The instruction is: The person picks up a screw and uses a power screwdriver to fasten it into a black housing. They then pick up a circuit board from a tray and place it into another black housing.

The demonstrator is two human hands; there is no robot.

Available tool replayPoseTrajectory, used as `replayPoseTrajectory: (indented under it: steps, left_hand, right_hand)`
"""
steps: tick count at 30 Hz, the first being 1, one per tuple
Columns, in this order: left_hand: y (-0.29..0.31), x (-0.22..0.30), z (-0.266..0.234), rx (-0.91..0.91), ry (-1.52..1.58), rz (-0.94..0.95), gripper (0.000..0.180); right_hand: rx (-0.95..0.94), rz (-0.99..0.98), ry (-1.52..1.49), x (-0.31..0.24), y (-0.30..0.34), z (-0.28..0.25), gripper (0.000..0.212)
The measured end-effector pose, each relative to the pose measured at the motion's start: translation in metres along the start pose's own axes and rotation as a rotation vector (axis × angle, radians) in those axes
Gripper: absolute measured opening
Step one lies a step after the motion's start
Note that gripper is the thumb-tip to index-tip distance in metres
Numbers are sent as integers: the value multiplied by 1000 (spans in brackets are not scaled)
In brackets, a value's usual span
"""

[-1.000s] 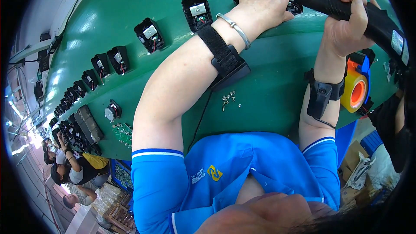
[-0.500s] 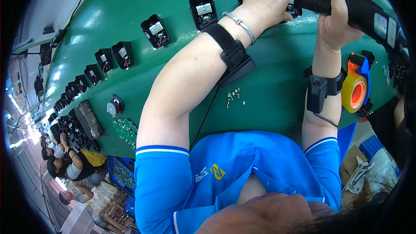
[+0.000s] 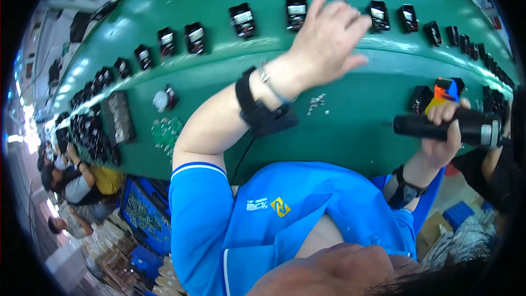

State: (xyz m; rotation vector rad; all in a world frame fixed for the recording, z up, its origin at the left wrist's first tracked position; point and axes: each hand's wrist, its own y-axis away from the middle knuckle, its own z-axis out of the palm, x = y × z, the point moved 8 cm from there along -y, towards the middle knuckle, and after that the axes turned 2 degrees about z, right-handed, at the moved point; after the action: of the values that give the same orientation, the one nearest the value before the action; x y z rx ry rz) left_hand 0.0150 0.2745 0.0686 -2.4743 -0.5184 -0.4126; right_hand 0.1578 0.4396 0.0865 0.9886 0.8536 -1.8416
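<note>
My left hand [image 3: 331, 41] is slightly blurred above the far part of the bench, its fingers and thumb apart and nothing visible in it. Just beyond its fingers stand an open black housing [image 3: 296, 12] with a metal plate inside and, to the right, another such housing [image 3: 378, 15]. My right hand [image 3: 445, 141] is wrapped round a black electric screwdriver [image 3: 415, 126], held level above the right side of the bench, its front end toward the left. Small loose screws [image 3: 316, 103] lie on the green mat between my arms.
Similar housings [image 3: 242, 21] form a long curved row across the green bench [image 3: 350, 142]. An orange and yellow tape dispenser [image 3: 446, 89] stands beyond the screwdriver. At left lie a round speaker [image 3: 161, 100], green circuit boards [image 3: 166, 131] and a grey block [image 3: 119, 116]. Other people sit at far left.
My right hand has pulled the screwdriver back from the housing row toward me. My left hand has come off the housing it was at and opened. The view has shifted, showing more of the row at right.
</note>
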Motion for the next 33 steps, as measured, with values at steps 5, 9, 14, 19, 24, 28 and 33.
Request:
replayPoseTrajectory:
  steps: [5,9,14,19,24,28,33]
  left_hand:
    - [89,23,-56,-47,230,-170,53]
    - [141,35,-94,21,282,-233,49]
    - [190,40,-119,170,212,-291,44]
    - [218,29,-112,237,252,-305,41]
    - [238,36,-123,279,251,-284,38]
    - [261,32,-130,281,242,-327,36]
    - [286,26,-152,340,201,-371,34]
  right_hand:
    - [117,64,-292,-48,27,-18,30]
    - [148,163,-358,-50,26,-23,28]
    - [146,325,-274,-22,25,-24,26]
    - [143,378,-157,10,20,-20,26]
    - [411,618,174,89,25,-61,29]
    - [349,756,627,106,26,-80,32]
    - [131,642,1233,93,7,-77,42]
